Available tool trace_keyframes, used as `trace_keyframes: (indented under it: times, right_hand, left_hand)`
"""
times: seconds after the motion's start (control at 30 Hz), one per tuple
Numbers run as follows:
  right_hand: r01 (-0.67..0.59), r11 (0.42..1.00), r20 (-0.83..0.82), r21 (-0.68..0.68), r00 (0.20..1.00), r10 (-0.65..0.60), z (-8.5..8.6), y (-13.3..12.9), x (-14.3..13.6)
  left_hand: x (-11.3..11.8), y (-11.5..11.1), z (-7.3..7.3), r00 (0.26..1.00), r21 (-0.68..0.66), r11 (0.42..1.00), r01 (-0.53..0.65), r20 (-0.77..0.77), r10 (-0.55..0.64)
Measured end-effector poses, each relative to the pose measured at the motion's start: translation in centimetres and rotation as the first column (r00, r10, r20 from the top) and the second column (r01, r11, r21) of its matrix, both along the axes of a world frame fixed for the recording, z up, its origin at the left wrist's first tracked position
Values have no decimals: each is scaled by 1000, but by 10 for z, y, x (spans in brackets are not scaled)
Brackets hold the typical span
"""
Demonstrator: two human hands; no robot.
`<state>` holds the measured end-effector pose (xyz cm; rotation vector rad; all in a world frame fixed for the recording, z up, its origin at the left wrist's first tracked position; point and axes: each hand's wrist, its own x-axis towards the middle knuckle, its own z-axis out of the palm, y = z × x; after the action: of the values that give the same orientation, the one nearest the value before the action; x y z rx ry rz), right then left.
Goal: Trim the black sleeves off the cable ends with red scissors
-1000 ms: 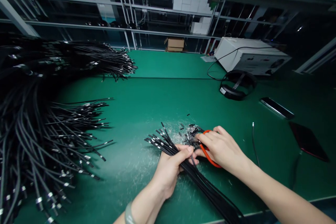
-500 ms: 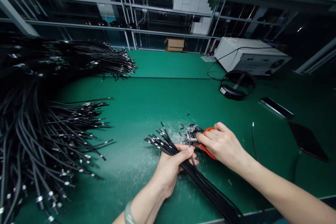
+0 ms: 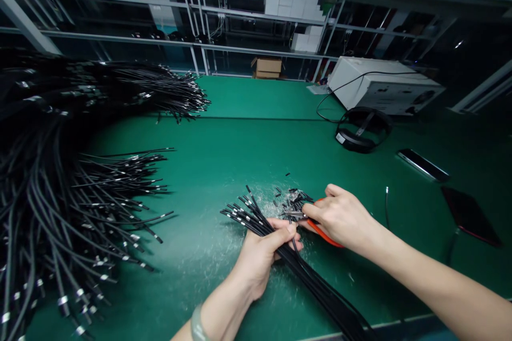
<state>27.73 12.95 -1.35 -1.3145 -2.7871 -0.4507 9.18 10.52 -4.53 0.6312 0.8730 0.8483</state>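
A bundle of black cables (image 3: 320, 290) runs from the bottom right up to its fanned ends, which carry white marks. My left hand (image 3: 258, 256) is closed around it near those ends, with one cable standing apart by the fingertips. In my right hand (image 3: 346, 218) is a pair of scissors with orange handles (image 3: 326, 237); the fingers wrap the handles. Its metal blades point left, close to the tip of the separate cable; whether they touch it I cannot tell. Short black offcuts (image 3: 296, 201) and pale fibres lie on the green table just beyond the blades.
Large piles of black cables (image 3: 112, 186) cover the left side. At the back right stand a white box-shaped device (image 3: 384, 85) and a black headset (image 3: 362, 130). A phone (image 3: 424, 164), a dark flat object (image 3: 470, 216) and a loose cable (image 3: 386, 208) lie at right.
My right hand has shifted slightly right and turned, with the scissors' upper orange handle now more hidden behind the fingers. My left hand and the bundle have hardly moved.
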Motion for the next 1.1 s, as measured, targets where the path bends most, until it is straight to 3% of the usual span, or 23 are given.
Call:
trace_keyframes:
  times: [0.2, 0.3, 0.37, 0.43, 0.5, 0.53, 0.63, 0.73, 0.87, 1.0, 1.1]
  right_hand:
    - [20, 999, -21, -46, 1000, -21, 1, 2, 1]
    - [160, 970, -219, -183, 955, -199, -1, 2, 2]
    - [197, 870, -429, -451, 807, -405, -4, 1, 0]
    - [32, 681, -543, -732, 576, -611, -7, -1, -6]
    - [-198, 523, -557, -829, 387, -735, -9, -3, -13]
    - [-273, 492, -560, -827, 322, -763, -9, -4, -16]
    - [-368, 486, -581, -792, 214, -785, -7, -5, -23]
    - [-412, 477, -582, -777, 180, -793, -3, -4, -23]
    - [-416, 467, -582, -780, 209, -786, 3, -3, -22]
    - [-303, 557, -626, -773, 226, -746, 9, -6, -27]
    - [-254, 592, -643, -765, 263, -719, 12, -11, -34]
  left_hand:
    - [1, 1, 0, 1000, -4, 1000, -1, 10, 1]
    - [0, 1, 1, 1000, 2, 1000, 1, 20, -1]
    - [0, 1, 1, 1000, 0, 1000, 3, 22, -3]
    - [0, 2, 2, 1000, 2, 1000, 9, 23, -10]
    - [-1, 2, 3, 999, 12, 1000, 21, 31, -22]
    - [-1, 2, 3, 999, 17, 999, 28, 37, -28]
    - [-2, 2, 4, 997, 21, 999, 45, 59, -46]
    - [-2, 1, 5, 996, 15, 998, 64, 68, -64]
    - [-2, 0, 5, 997, -10, 998, 57, 57, -56]
    - [-1, 1, 3, 998, 7, 999, 41, 38, -41]
    - [0, 1, 2, 999, 43, 999, 28, 27, -29]
